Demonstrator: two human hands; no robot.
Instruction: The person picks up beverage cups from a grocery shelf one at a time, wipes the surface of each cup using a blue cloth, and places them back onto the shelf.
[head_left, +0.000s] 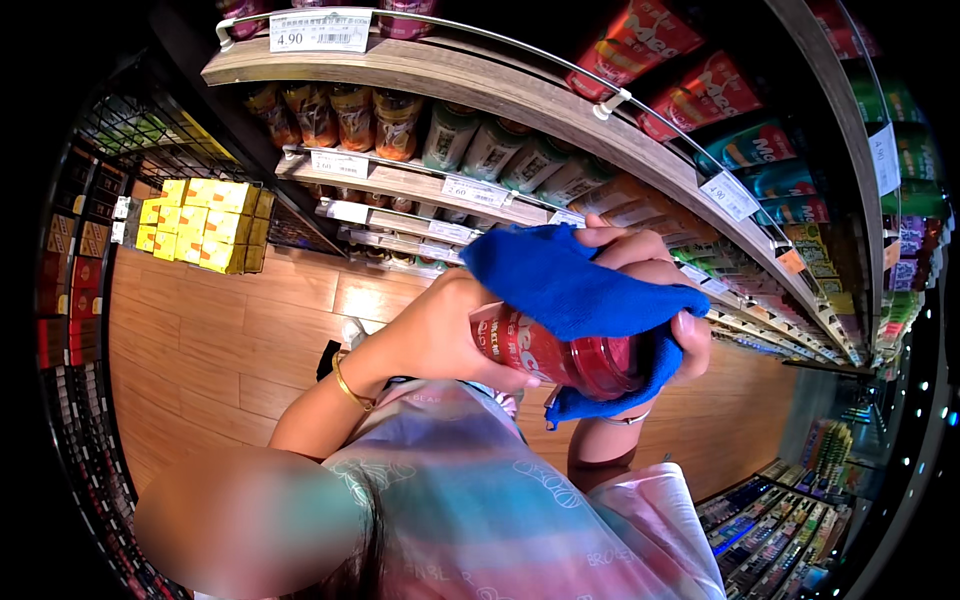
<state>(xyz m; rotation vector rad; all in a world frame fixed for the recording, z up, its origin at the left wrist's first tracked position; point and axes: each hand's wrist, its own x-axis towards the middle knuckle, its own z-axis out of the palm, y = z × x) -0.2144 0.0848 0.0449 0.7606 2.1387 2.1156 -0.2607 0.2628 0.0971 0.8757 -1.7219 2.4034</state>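
My left hand (450, 337) is closed around a red Meco drink cup (547, 356), which lies on its side in front of my chest. My right hand (690, 337) grips a blue cloth (577, 285) that drapes over the top of the cup and wraps round its far end. Part of the cloth hangs below the cup. Folds of cloth hide some of my right fingers and part of the cup.
Ahead, a wooden shelf edge (450, 64) with a metal rail and price tags holds drink cups (396, 124). Yellow boxes (199, 225) are stacked at the left over the wood floor (195, 322). More stocked shelves (772, 525) stand at the lower right.
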